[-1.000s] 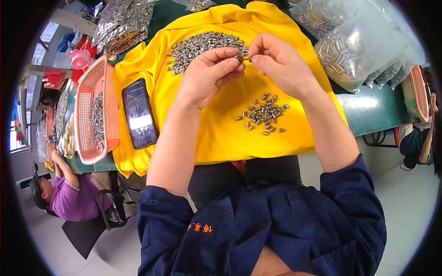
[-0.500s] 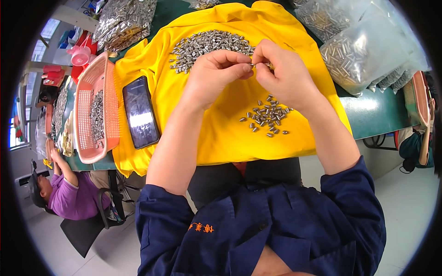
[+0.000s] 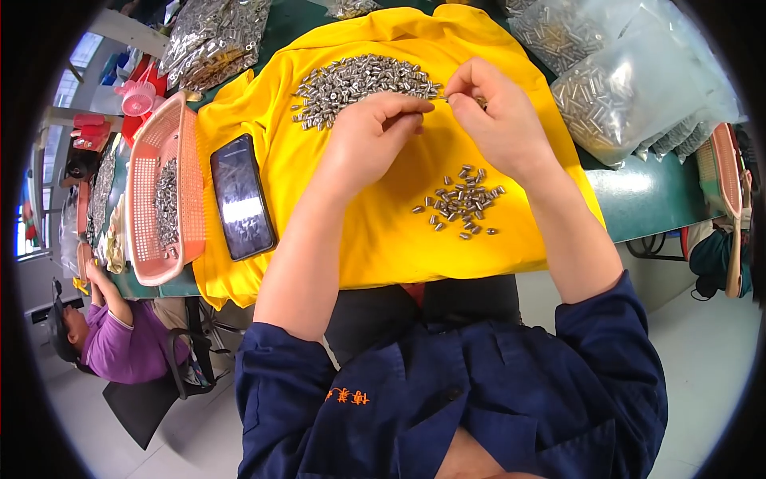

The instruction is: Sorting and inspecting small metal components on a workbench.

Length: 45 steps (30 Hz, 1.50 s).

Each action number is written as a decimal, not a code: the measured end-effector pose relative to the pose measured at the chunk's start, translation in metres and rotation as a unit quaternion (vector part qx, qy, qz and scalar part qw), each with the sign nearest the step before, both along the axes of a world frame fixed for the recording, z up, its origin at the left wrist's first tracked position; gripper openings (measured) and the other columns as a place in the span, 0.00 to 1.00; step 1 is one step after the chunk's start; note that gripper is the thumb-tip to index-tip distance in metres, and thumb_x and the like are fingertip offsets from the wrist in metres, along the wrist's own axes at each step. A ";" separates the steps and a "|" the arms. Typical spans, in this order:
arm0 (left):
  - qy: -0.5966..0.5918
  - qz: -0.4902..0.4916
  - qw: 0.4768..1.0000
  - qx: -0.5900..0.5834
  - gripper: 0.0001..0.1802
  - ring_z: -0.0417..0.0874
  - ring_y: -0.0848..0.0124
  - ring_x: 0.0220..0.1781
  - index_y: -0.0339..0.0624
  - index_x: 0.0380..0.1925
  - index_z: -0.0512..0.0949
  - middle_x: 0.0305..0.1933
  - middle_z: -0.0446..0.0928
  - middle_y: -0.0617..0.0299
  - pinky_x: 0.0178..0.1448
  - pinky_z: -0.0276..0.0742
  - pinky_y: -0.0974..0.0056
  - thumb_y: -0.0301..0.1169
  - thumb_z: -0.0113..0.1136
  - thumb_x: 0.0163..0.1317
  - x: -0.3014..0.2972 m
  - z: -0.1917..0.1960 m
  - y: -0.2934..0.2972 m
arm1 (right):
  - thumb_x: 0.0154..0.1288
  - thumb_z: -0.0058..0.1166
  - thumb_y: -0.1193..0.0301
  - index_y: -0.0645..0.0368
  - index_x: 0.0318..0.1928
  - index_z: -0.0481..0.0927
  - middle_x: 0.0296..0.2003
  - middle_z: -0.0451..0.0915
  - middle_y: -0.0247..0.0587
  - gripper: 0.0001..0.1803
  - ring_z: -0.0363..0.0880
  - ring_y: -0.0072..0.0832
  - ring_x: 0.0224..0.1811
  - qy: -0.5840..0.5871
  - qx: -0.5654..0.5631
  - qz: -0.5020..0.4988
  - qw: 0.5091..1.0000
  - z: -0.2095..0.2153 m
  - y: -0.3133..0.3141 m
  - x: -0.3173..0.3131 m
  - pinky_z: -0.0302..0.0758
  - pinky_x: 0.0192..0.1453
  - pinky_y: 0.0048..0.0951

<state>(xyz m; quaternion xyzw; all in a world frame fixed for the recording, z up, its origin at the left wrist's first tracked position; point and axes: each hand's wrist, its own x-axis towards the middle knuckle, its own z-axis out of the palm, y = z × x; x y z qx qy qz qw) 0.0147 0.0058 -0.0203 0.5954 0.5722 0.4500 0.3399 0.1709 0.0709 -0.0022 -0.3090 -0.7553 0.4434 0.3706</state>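
Observation:
A yellow cloth [image 3: 375, 247] bears a large heap of small metal cylindrical parts [image 3: 359, 84] and, nearer me, a smaller loose group of similar parts [image 3: 463, 201]. My left hand [image 3: 369, 140] hovers by the large heap's near right side, thumb and forefinger pinched together; whatever they grip is hidden. Just right of it, my right hand [image 3: 503, 124] is closed, thumb against forefinger. Something tiny pokes out at its fingertips, too small to name. A bit of metal shows between its curled fingers. The two hands' fingertips are slightly apart.
A black phone [image 3: 242, 195] lies on the cloth's left side. Beside it stands a pink plastic basket [image 3: 195, 184] with metal parts inside. Clear bags of metal parts [image 3: 594, 100] sit at the back right, more bags [image 3: 215, 40] at the back left. A person in purple [image 3: 128, 339] sits at left.
My hands, whose fingertips met half a second ago, have drawn apart. The left fingertips have moved slightly left, and the right hand has shifted a little up.

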 end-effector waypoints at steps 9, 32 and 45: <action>-0.368 -0.011 0.926 -0.085 0.08 0.77 0.73 0.34 0.36 0.37 0.72 0.34 0.75 0.61 0.42 0.74 0.72 0.23 0.52 0.56 0.000 0.000 0.001 | 0.52 0.43 0.76 0.61 0.29 0.68 0.22 0.68 0.31 0.03 0.63 0.17 0.25 -0.020 -0.029 0.047 0.998 0.003 -0.002 0.002 0.63 0.29 0.18; -0.353 -0.023 0.933 -0.069 0.07 0.79 0.72 0.32 0.34 0.33 0.74 0.32 0.76 0.59 0.40 0.75 0.71 0.22 0.55 0.52 0.003 0.001 0.000 | 0.52 0.43 0.74 0.61 0.29 0.68 0.20 0.72 0.37 0.04 0.70 0.22 0.21 -0.083 0.071 0.046 0.993 0.007 -0.008 0.002 0.66 0.26 0.24; -0.318 0.018 0.947 -0.045 0.06 0.77 0.75 0.32 0.35 0.32 0.75 0.30 0.76 0.62 0.39 0.74 0.72 0.22 0.54 0.52 -0.003 -0.005 0.004 | 0.54 0.43 0.74 0.60 0.30 0.69 0.20 0.66 0.27 0.04 0.60 0.13 0.22 0.033 -0.182 0.070 0.980 0.001 0.009 0.008 0.59 0.25 0.16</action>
